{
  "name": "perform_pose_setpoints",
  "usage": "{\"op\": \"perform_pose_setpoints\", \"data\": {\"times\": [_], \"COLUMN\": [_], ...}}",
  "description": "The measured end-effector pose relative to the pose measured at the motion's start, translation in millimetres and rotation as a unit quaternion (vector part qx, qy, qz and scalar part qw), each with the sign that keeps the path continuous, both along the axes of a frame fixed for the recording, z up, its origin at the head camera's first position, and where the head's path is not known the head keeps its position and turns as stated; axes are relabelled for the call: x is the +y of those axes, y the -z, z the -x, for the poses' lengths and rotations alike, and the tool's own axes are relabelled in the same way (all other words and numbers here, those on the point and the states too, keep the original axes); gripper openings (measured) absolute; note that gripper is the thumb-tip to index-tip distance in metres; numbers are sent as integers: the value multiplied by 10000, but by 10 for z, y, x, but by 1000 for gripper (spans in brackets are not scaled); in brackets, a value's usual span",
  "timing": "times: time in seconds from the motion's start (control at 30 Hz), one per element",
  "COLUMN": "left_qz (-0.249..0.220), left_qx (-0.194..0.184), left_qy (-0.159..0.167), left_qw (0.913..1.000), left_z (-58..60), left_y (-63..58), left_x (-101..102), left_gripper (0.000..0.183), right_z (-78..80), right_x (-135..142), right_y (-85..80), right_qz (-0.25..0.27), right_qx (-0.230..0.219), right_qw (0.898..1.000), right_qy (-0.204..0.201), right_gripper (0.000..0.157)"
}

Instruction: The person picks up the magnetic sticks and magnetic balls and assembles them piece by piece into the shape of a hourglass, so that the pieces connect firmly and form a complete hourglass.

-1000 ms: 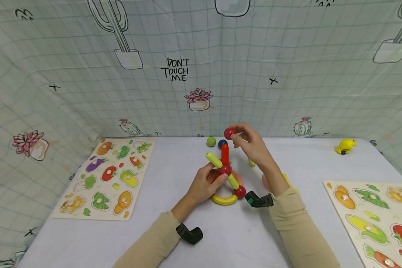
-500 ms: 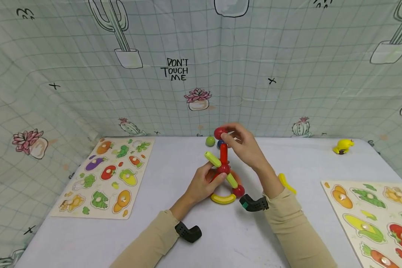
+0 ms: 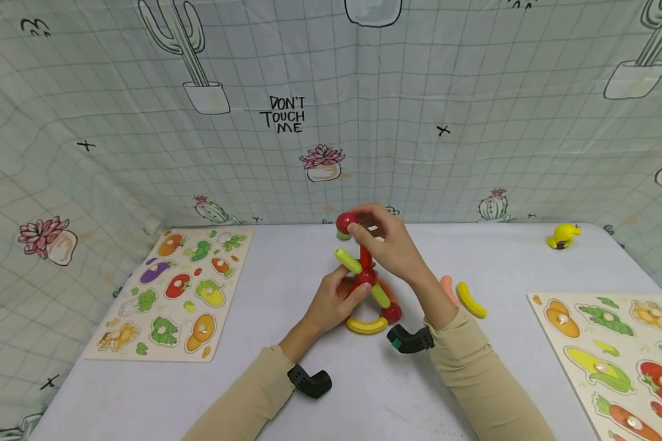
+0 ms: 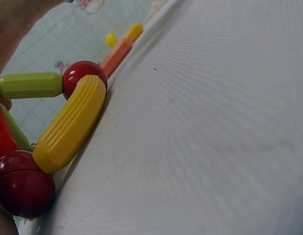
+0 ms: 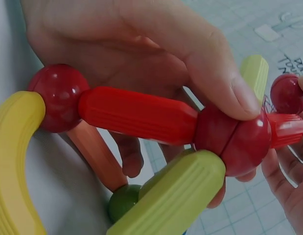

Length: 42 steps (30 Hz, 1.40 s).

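My left hand (image 3: 331,301) grips the upper red ball (image 3: 367,276) of a magnetic stick-and-ball construction; in the right wrist view its thumb (image 5: 229,90) presses on that ball. Green sticks (image 5: 175,196) and a red stick (image 5: 141,116) join there. Lower down, a curved yellow stick (image 4: 73,125) runs between two red balls, one of them (image 4: 85,77) on the table side. A short red stick (image 5: 287,130) points up from the upper ball. Just above and left of its end, my right hand (image 3: 388,242) pinches a loose red ball (image 3: 346,221), apart from the stick.
A green ball (image 3: 342,235) lies behind the held ball, partly hidden. By the right forearm are a yellow curved stick (image 3: 471,300) and a pink stick (image 3: 448,288). Vegetable puzzle boards flank the table, left (image 3: 184,312) and right (image 3: 579,334). A yellow toy (image 3: 564,236) sits far right.
My right hand has moved left with the red ball, over the upright red stick's end. The blue ball behind is now hidden, and the pink stick has come into sight. My left hand stays put.
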<state>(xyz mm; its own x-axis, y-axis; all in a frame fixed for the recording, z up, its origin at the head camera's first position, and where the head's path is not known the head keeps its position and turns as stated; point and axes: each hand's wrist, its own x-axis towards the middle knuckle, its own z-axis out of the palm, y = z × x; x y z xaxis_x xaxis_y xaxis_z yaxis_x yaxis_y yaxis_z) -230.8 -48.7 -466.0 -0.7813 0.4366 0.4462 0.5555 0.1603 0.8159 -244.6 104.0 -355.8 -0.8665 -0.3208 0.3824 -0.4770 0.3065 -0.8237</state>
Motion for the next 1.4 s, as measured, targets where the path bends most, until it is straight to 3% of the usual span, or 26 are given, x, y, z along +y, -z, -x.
{"op": "perform_pose_setpoints", "data": {"times": [0.2, 0.3, 0.5, 0.57, 0.8, 0.93, 1.1, 1.17, 1.4], "left_qz": [24, 62, 101, 102, -30, -107, -120, -55, 5], "left_qx": [-7, -25, 39, 34, -35, -19, -61, -76, 61], "left_qy": [-27, -63, -29, -22, -5, 72, 22, -49, -66], "left_qw": [10000, 10000, 9999, 9999, 10000, 9999, 9999, 9999, 10000], "left_z": [-2, -24, -175, -188, -11, 7, 5, -4, -176], "left_y": [-9, -43, -320, -353, -48, 6, 8, -15, -320], "left_x": [3, 6, -7, -8, 9, 4, 4, 4, 10], "left_gripper": [35, 34, 31, 31, 33, 33, 29, 29, 28], "right_z": [143, 146, 124, 125, 89, -32, -10, 51, 67], "right_x": [0, -8, -25, -29, -75, -124, -135, -126, -124], "right_y": [180, 193, 176, 177, 170, 82, 144, 215, 233], "right_qz": [-38, -73, -190, -251, -346, -371, -312, -261, -343], "right_qx": [207, 290, 383, 395, 337, 217, 291, 338, 384], "right_qw": [9998, 9995, 9987, 9984, 9980, 9983, 9982, 9981, 9977], "right_qy": [-43, -104, -269, -308, -408, -384, -431, -452, -452], "right_gripper": [29, 30, 32, 32, 31, 31, 30, 30, 26]}}
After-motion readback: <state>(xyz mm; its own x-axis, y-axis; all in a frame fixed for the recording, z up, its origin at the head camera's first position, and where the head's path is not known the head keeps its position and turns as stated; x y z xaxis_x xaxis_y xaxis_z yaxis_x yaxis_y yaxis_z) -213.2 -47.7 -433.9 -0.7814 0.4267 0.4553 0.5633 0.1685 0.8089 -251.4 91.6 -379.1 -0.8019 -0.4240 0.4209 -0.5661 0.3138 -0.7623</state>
